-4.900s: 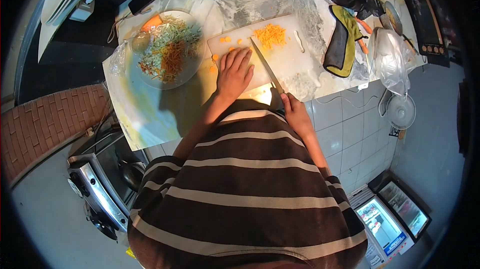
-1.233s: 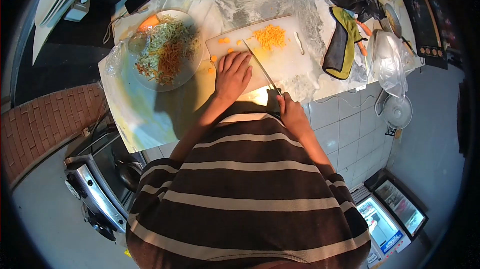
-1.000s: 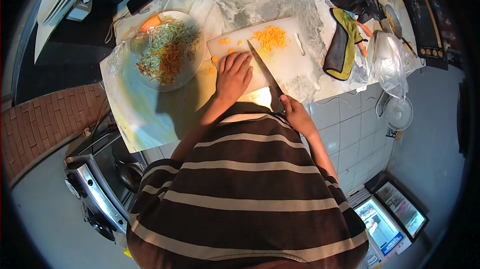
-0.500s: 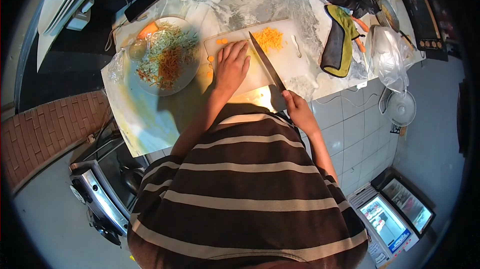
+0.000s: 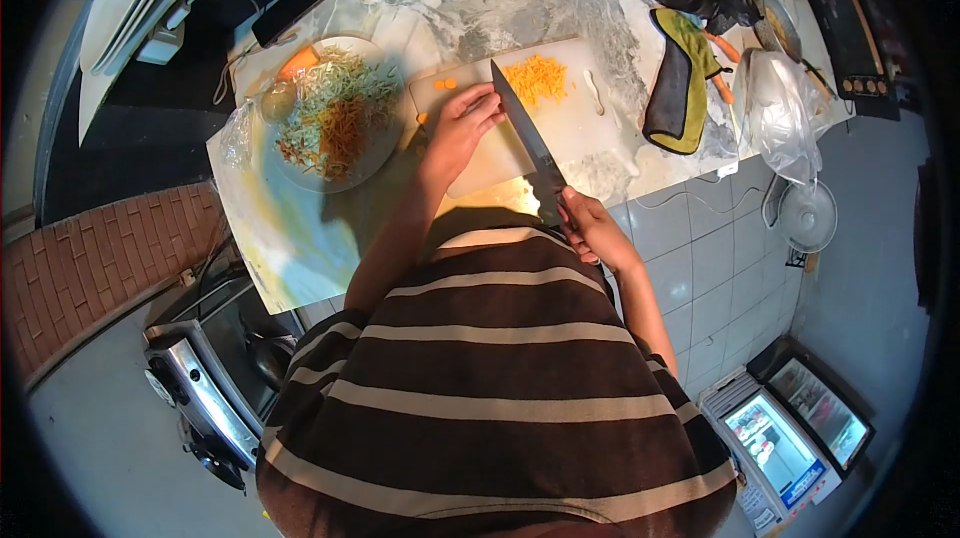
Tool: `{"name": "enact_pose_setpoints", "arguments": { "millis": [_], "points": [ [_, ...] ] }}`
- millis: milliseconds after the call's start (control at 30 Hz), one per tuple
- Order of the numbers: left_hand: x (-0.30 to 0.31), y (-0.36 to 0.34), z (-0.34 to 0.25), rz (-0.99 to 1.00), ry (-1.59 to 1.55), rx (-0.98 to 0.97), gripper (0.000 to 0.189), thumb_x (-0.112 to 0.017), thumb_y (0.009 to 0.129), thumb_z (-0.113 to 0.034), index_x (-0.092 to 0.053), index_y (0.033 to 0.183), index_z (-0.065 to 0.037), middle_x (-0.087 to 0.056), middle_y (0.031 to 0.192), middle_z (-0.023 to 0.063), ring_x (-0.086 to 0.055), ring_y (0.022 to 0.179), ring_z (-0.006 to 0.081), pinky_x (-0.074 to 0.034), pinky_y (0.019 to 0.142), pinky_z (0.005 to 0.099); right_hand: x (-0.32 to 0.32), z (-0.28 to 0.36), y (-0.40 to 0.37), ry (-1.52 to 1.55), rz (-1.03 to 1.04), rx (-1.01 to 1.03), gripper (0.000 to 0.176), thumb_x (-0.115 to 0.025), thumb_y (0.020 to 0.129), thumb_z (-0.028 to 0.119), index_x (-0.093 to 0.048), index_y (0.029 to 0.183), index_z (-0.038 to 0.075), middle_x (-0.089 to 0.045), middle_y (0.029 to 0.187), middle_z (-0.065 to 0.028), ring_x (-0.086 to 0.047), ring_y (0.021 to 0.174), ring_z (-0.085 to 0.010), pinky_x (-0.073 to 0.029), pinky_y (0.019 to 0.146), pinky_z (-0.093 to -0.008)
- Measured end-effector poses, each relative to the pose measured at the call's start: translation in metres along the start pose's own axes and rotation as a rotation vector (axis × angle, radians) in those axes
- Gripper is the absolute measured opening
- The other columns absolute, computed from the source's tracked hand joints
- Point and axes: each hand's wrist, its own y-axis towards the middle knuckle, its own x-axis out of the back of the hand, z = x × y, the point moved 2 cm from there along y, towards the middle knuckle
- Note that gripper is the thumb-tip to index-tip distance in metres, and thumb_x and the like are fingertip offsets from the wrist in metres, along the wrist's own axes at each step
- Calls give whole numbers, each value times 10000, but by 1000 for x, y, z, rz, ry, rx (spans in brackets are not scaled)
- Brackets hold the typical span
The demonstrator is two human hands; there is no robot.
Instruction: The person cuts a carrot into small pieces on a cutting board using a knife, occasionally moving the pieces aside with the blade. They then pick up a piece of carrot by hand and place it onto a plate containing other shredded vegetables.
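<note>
My right hand grips the handle of a large kitchen knife, its blade slanting up and left over the white cutting board. My left hand is at the left of the blade, fingers bent and drawn together with the tips close to it; what they hold, if anything, is hidden. Finely diced orange carrot lies in a pile right of the blade. A few orange carrot pieces sit near the board's left edge. Left of the board, a large plate bears shredded pale-green and orange vegetables.
On the counter's right lie a green-and-grey cloth, carrots and a clear plastic bag. A black phone-like slab rests at the back left. The counter's front edge is close to my body.
My left hand has lifted and turned, its fingers going from flat on the board to bent beside the blade. The knife has shifted slightly left, and my right hand's grip has turned.
</note>
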Motion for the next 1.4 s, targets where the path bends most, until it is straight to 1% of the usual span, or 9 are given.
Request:
{"name": "enact_pose_setpoints", "arguments": {
  "millis": [167,367,467,533,567,633,733,833,1400],
  "points": [
    [7,9,6,45,-24,50,273,-654,954,-117,-629,1201,-4,-690,1065,67,-648,976,134,-499,868,259,-1,1,-2,71,30,22,487,-412,1029,558,-444,807,126,-354,581,49,-265,425,-36,-188,353,-220],
    [9,19,3,-30,263,-127,140,-633,947,-56,-678,1048,30,-712,1012,78,-670,922,133,-503,830,251,5,-5,-1,171,-3,4,447,-403,1036,547,-410,837,146,-356,579,44,-223,407,-41,-151,358,-221],
    [9,25,2,-21,402,-271,147,-616,947,-42,-674,1064,25,-723,996,96,-681,897,144,-508,809,249,9,-18,6,85,-83,2,423,-406,1045,517,-507,918,126,-362,575,52,-226,398,-41,-166,357,-218],
    [-1,21,-14,-94,769,-351,165,-612,927,-29,-678,1075,-3,-708,953,105,-685,867,223,-509,819,299,12,-24,13,-303,-317,281,463,-424,1051,467,-601,1019,40,-461,559,-41,-391,418,-121,-321,398,-298],
    [2,22,-14,-93,769,-350,165,-612,927,-29,-678,1075,-3,-708,953,105,-685,867,223,-509,819,299,11,-22,11,-302,-317,281,463,-424,1051,467,-601,1019,40,-461,559,-41,-391,418,-121,-321,398,-298],
    [3,22,-17,-79,1069,-604,258,-623,906,-6,-663,1158,-42,-672,1049,112,-658,934,239,-519,848,325,7,-12,2,-550,-414,287,519,-453,1039,437,-612,1017,-56,-632,708,-242,-594,675,-449,-469,671,-480],
    [-5,14,-18,-118,1170,-743,237,-609,876,-16,-664,1106,-38,-618,1071,99,-563,1027,339,-448,918,431,6,-15,1,-615,-440,283,483,-453,1038,408,-614,1008,-47,-607,775,-328,-581,790,-526,-462,691,-531],
    [-8,-1,-19,-93,1218,-707,248,-618,875,-49,-653,1120,-50,-595,1147,100,-538,1089,318,-442,928,416,4,-17,2,-658,-470,287,473,-450,1039,399,-613,992,-42,-617,808,-334,-589,862,-525,-450,715,-560],
    [3,-41,18,-15,1530,-736,387,-611,919,-218,-618,1270,-56,-566,1338,48,-475,1276,254,-338,1092,437,-5,-4,-7,-673,-443,220,453,-449,1045,390,-627,1038,-26,-612,785,-327,-581,840,-528,-456,704,-532]
  ]
}}
